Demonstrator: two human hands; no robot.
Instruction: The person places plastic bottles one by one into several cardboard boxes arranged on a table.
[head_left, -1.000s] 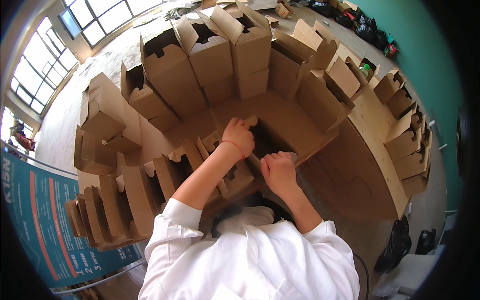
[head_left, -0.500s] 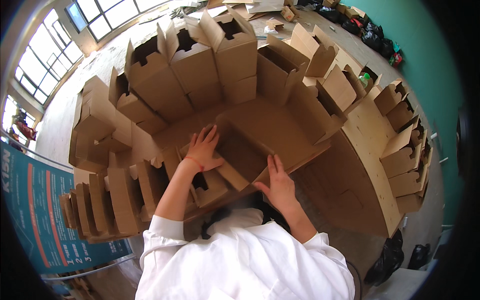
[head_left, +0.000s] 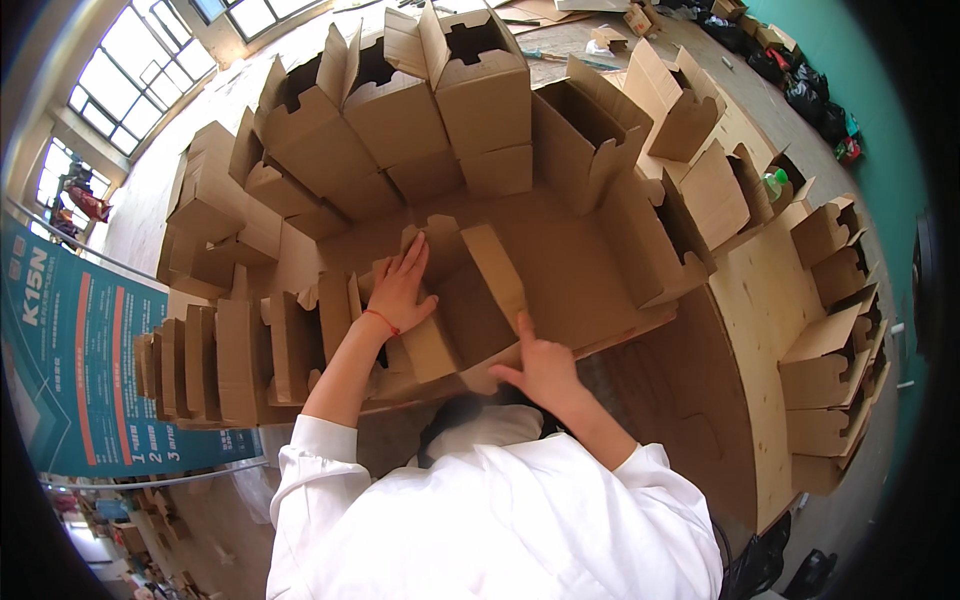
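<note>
An open brown cardboard box lies in front of me at the near edge of the work surface, its inside facing up. My left hand rests along the box's left wall, fingers stretched out and thumb apart. At the near right corner is my right hand. Its index finger presses on the end of the right side flap, and its thumb points left by the near edge. The other fingers look bent and are partly hidden. Neither hand grips anything.
Tall open cartons stand in a row behind the box. A line of narrow cartons runs left, and more cartons sit on a plywood board at right. A green-capped bottle pokes from one carton. A printed banner stands left.
The right side flap of the box now stands folded inward, under my right index finger. My right hand has changed from flat fingers to a pointing finger. The view has shifted slightly.
</note>
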